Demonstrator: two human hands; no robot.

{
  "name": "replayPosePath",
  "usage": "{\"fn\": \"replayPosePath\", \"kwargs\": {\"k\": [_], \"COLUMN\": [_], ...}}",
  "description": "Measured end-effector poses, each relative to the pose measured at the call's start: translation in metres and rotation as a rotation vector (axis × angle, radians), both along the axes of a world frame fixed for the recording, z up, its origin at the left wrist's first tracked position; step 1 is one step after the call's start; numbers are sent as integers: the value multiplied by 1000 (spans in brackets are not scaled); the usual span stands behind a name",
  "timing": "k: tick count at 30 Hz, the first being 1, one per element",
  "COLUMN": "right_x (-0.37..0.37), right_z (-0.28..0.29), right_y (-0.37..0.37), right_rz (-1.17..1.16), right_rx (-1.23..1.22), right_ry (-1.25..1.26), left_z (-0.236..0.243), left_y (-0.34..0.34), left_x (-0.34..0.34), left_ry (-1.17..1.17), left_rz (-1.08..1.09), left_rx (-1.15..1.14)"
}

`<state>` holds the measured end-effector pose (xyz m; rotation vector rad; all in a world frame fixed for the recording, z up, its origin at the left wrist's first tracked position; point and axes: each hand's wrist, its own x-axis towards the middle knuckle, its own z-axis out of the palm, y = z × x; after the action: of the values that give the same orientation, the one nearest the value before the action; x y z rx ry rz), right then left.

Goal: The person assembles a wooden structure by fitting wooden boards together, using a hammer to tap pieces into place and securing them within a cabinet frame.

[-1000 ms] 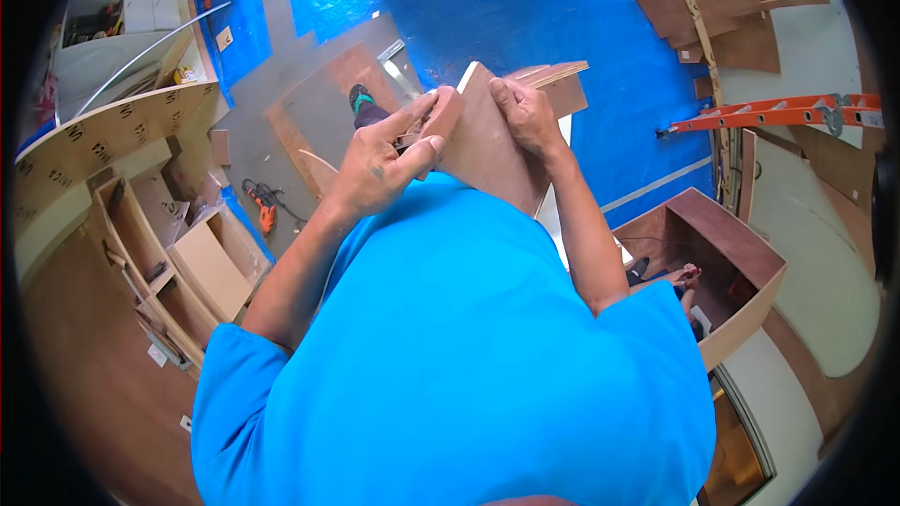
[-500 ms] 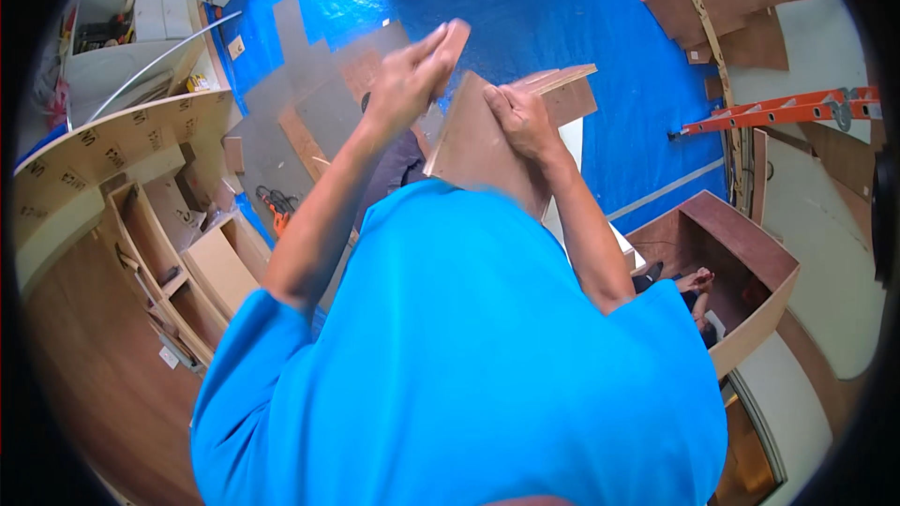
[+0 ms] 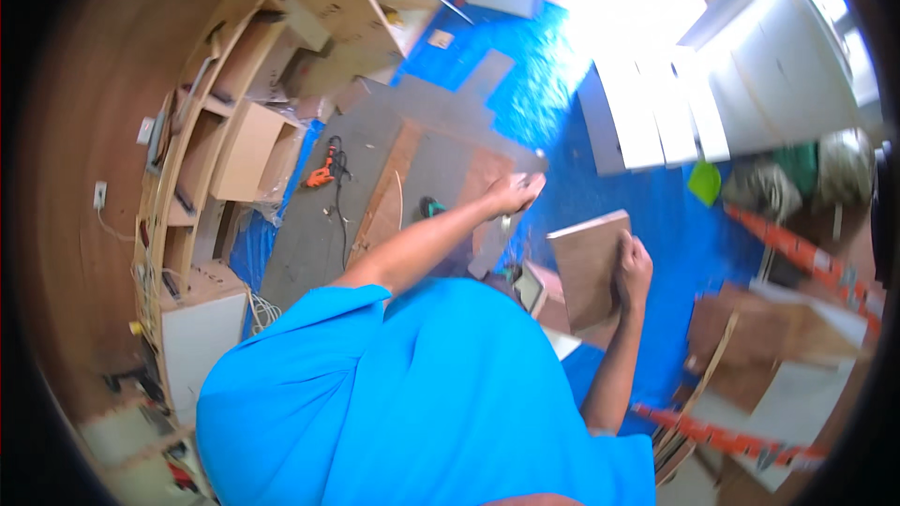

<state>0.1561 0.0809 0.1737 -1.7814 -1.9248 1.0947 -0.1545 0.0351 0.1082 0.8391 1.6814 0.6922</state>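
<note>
My right hand grips the right edge of a flat brown wooden board, held tilted in front of me with its pale cut edge uppermost. To the left of the board and apart from it is my left hand, its arm stretched forward. Its fingers are curled closed; motion blur hides what they hold, if anything. Under that hand lie grey floor sheeting and a brown wood strip.
An orange corded drill lies on the grey sheet at left, near wooden shelving. White panels stand at the far right on blue tarp. An orange ladder and stacked wood offcuts are at right.
My view has swung to the left. My left hand, which held a reddish-brown block above the board, is now lower and away from it. The board stays in my right hand, now turned more upright.
</note>
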Motion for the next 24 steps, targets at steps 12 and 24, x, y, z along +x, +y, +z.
{"fn": "replayPosePath", "kwargs": {"k": [12,24], "right_x": [-103,-450], "right_z": [-156,-53], "right_y": [18,45], "right_rz": [-595,233], "right_rx": [-721,-878], "right_ry": [813,751], "left_z": [-142,-50], "left_y": [-374,-353], "left_x": [-301,-371], "left_ry": [153,100], "left_rz": [823,930], "left_rx": [-608,-400]}}
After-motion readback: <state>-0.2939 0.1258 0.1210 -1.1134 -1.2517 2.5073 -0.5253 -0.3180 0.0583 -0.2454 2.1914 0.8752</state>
